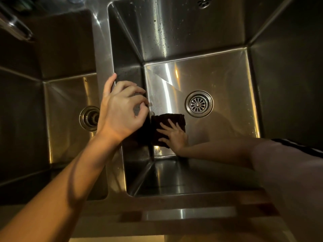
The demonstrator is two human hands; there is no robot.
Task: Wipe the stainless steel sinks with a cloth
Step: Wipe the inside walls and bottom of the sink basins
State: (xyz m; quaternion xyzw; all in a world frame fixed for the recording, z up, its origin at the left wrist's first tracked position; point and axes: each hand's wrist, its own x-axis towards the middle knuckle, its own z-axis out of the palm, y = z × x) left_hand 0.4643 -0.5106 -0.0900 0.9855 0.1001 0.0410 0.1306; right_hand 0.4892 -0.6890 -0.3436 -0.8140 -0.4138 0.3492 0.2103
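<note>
A dark brown folded cloth (167, 126) is lying flat on the floor of the deep right-hand stainless steel sink basin (227, 81), close to the basin's left wall and towards its near edge. The right hand (174, 135) is pressing down on this cloth with its fingers (172, 124) stretched out straight and spread across the fabric, not curled around it; the right forearm is reaching in over the basin's right side, and a pale sleeve (288, 172) is covering the upper arm.

The round slotted metal drain strainer (199, 103) is sitting in the middle of the same basin floor, just beyond the far right corner of the cloth and apart from it. Water droplets are speckling the far wall of the basin.

The left hand (120, 109) is resting on the narrow steel divider (104, 58) between the two basins, its thumb lying along the divider's top and its fingers (132, 93) curling loosely over the edge towards the right basin, grasping nothing that can be made out.

The left-hand stainless steel basin (66, 102) is lying in shadow, with its own round drain opening (89, 117) partly hidden behind the left wrist. A metal faucet spout (15, 27) is showing at the far left corner.
</note>
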